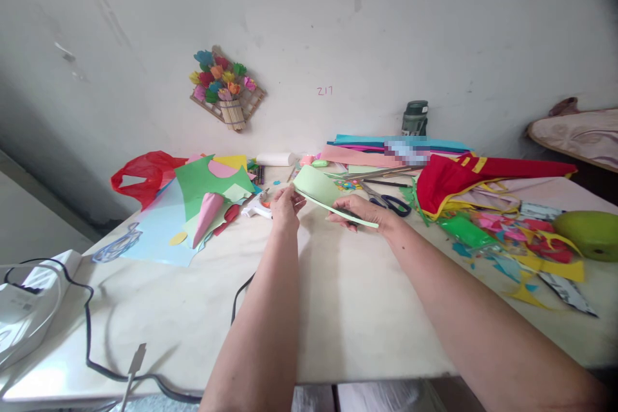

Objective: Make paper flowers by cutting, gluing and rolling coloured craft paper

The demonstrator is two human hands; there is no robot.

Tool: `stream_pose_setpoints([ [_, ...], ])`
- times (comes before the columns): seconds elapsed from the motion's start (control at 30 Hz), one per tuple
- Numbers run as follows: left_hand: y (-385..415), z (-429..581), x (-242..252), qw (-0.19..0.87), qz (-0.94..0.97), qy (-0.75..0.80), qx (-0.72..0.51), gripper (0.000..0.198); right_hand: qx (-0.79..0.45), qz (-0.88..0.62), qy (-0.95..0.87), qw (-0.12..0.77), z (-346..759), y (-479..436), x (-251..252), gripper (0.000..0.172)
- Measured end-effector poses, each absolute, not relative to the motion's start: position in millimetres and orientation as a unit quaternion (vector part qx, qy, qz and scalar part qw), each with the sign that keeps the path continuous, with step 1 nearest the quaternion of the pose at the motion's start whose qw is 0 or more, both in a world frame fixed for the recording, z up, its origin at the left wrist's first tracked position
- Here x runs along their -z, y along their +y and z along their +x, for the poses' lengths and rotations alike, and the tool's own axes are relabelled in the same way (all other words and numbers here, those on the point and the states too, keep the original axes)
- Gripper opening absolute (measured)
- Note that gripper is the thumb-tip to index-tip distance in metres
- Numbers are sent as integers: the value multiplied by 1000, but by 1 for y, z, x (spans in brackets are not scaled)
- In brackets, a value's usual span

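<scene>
My left hand (286,203) pinches the left end of a light green paper sheet (318,183), which is raised above the table. Along the sheet's near side runs a narrow light green strip (362,220), passing in front of my right hand (360,209). The fingers of that hand are wrapped round dark-handled scissors (348,214), mostly hidden by the strip and the fingers. A second pair of scissors with dark blue handles (393,203) lies just beyond my right wrist. Close to my left hand rests a white glue gun (258,206).
Coloured paper sheets (164,225) and a pink paper cone (207,215) lie at left. A red cloth (449,183), paper scraps (521,270) and a green round object (589,235) occupy the right. A black cable (89,322) crosses the left front; a bottle (415,119) stands behind.
</scene>
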State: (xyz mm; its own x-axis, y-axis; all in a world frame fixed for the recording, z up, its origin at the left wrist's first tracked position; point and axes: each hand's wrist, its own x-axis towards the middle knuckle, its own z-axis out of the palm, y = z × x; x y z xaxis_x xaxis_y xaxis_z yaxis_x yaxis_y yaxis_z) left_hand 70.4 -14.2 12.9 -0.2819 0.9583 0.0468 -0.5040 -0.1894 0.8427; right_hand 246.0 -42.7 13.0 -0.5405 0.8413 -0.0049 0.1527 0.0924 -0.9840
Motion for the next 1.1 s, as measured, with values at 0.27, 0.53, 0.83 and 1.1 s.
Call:
stream_pose_setpoints([
  [0.27, -14, 72, -12, 518, 309, 375, -704, 23, -554, -365, -679, 314, 247, -40, -10, 25],
  [0.53, -14, 71, -13, 517, 303, 376, -706, 23, -550, -377, -677, 312, 245, -40, -12, 25],
  [0.83, -13, 69, -12, 524, 297, 377, -703, 22, -545, -395, -678, 296, 245, -42, -14, 25],
  [1.1, -12, 70, -12, 523, 306, 386, -696, 24, -559, -379, -675, 297, 245, -42, -15, 28],
])
